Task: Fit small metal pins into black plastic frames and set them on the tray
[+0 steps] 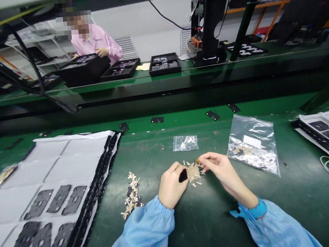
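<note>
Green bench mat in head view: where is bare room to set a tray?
Bare green mat shows between the left sleeve and right sleeve, and between the clear plastic bag and the white tray. Crowded: the left hand, beige strips beside it, and the white sheet of black parts.

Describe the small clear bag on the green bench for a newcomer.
On the green workbench, find the left hand and right hand holding a cluster of beige strips. Just above them lies a small clear plastic bag. It sits left of a larger clear bag and, unlike that one, shows no white label inside.
</note>
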The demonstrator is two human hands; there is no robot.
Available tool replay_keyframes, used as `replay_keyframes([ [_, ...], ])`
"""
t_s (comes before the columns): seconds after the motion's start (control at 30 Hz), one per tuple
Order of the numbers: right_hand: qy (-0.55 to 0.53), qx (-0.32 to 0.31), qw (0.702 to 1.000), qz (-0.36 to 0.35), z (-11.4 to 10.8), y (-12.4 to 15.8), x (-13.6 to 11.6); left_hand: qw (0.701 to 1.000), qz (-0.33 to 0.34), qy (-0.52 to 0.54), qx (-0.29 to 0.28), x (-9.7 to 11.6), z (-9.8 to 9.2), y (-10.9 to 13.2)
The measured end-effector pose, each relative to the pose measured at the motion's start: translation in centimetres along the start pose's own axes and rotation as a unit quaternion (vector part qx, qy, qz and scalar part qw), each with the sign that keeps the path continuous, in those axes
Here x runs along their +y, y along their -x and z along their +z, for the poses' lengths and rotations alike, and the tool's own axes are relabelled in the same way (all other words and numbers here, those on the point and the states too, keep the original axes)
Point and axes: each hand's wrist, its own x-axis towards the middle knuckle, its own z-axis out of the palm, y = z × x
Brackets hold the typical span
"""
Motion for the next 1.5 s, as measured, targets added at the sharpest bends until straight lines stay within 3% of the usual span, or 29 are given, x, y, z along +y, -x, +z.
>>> replay_keyframes([
  [0.23,0.006,0.002,1.000,-0.002,0.1,0.0,0.1,0.997,0.007,0.067,0.026,0.8,-0.6,-0.4],
  [0.43,0.018,-0.017,0.999,-0.021,1.0,0.3,0.8,0.985,0.038,0.139,0.099,2.1,-0.6,0.1],
  [0.57,0.016,-0.032,0.999,-0.036,1.4,0.7,1.2,0.982,0.041,0.156,0.099,2.3,-0.2,0.4],
  [0.77,-0.015,-0.033,0.999,-0.021,1.6,1.0,1.0,0.977,0.024,0.182,0.106,2.1,0.2,0.4],
  [0.87,-0.042,-0.051,0.998,-0.017,1.5,0.9,0.8,0.969,-0.023,0.221,0.109,1.7,0.2,0.1],
  [0.93,-0.054,-0.055,0.997,-0.017,1.4,0.9,0.7,0.951,-0.079,0.286,0.093,1.4,0.1,-0.2],
  [1.03,-0.072,-0.041,0.997,0.003,1.2,0.9,0.3,0.897,-0.160,0.411,0.046,1.2,0.0,-0.5],
  [1.17,-0.109,-0.071,0.989,0.063,1.2,1.1,-0.4,0.832,-0.207,0.515,0.004,1.3,0.1,-0.5],
  [1.37,-0.113,-0.078,0.988,0.071,1.3,1.1,-0.2,0.814,-0.220,0.538,-0.015,1.4,0.1,-0.6],
  [1.5,-0.101,-0.047,0.994,0.004,1.4,1.0,0.3,0.798,-0.225,0.559,-0.011,1.6,-0.2,-0.6],
])
